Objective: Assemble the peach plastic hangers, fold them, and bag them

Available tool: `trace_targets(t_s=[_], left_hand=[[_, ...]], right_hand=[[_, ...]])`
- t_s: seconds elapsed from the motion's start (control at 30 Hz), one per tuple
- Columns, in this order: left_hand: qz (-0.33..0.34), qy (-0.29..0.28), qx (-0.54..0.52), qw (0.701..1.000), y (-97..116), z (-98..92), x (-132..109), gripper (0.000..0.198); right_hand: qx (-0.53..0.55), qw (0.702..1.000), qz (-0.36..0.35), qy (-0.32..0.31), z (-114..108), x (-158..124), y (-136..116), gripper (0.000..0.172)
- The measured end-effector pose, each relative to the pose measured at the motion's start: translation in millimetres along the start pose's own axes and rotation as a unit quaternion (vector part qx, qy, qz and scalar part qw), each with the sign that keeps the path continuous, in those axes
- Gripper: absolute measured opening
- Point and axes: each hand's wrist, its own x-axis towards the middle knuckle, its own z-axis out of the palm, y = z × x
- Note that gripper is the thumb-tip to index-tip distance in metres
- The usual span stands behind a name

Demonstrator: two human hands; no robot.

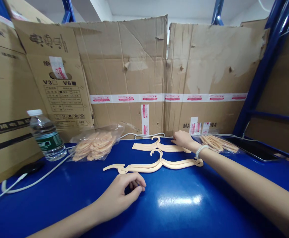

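Note:
Two peach-coloured plastic folding clothes hangers lie one behind the other on the blue tabletop, hooks pointing away. The front hanger (pixel 144 168) is spread wide, with a loose-looking end piece angled out at its left. Behind it, the back hanger (pixel 144 146) has shorter arms. My right hand (pixel 182 138), with a beaded bracelet at the wrist, reaches over to the back hanger's right arm; its fingers are bent down at that arm's far edge, fingertips partly hidden. Close in front of the front hanger rests my left hand (pixel 124 190), empty, fingers loosely curled and thumb apart.
A clear bag of peach pieces (pixel 94 145) and a water bottle (pixel 46 135) stand at the left, near a white cable (pixel 42 178). Another bag of hanger parts (pixel 218 143) and a dark phone (pixel 252 148) lie at the right. Cardboard (pixel 124 66) walls the back.

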Motion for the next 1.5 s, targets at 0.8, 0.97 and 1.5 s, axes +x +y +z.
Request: trace_targets(t_s=[0.8, 0.97, 1.5], left_hand=[[0.008, 0.015, -0.012, 1.0, 2, -0.3, 0, 0.015], [-0.001, 0.018, -0.069, 0.997, 2, -0.1, 1, 0.011], [-0.043, 0.001, -0.352, 0.935, 3, 11.8, 3, 0.054]], right_hand=[[0.097, 0.986, -0.089, 0.108, -16, -14, 6, 0.014], [0.234, 0.941, -0.12, 0.214, -36, -43, 3, 0.016], [0.871, 0.47, -0.073, -0.121, -32, -156, -110, 0.03]])
